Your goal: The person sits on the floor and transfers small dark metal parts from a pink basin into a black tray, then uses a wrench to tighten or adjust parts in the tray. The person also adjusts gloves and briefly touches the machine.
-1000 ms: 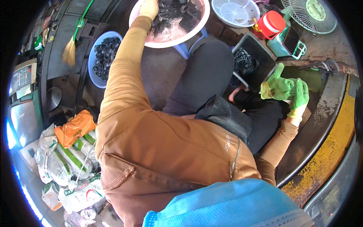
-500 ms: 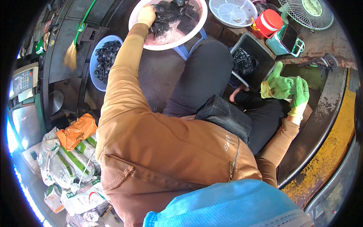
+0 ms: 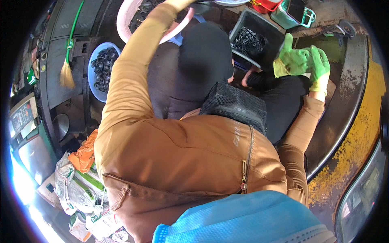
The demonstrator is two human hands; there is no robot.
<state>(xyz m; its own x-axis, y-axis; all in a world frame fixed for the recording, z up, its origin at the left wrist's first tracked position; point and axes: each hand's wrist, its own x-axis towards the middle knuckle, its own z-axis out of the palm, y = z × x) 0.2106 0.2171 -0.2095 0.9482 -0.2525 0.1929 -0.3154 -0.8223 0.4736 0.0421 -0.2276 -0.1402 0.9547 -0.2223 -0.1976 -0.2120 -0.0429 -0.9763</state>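
While our left hand [image 3: 181,3] extends across the pink tub [image 3: 122,22], seemingly reaching, further movement calls for clearance; its grip and our right hand's [image 3: 318,61] we cannot tell.

- The head camera looks steeply down from the wearer's head, upright.
- Blue mask [image 3: 243,218] and brown jacket [image 3: 194,150] are nearest, the right hand [image 3: 320,65] farther off.
- The wide fisheye view bends edges near its dark rim.

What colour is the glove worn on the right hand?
Green glove, yellowish cuff; head view.
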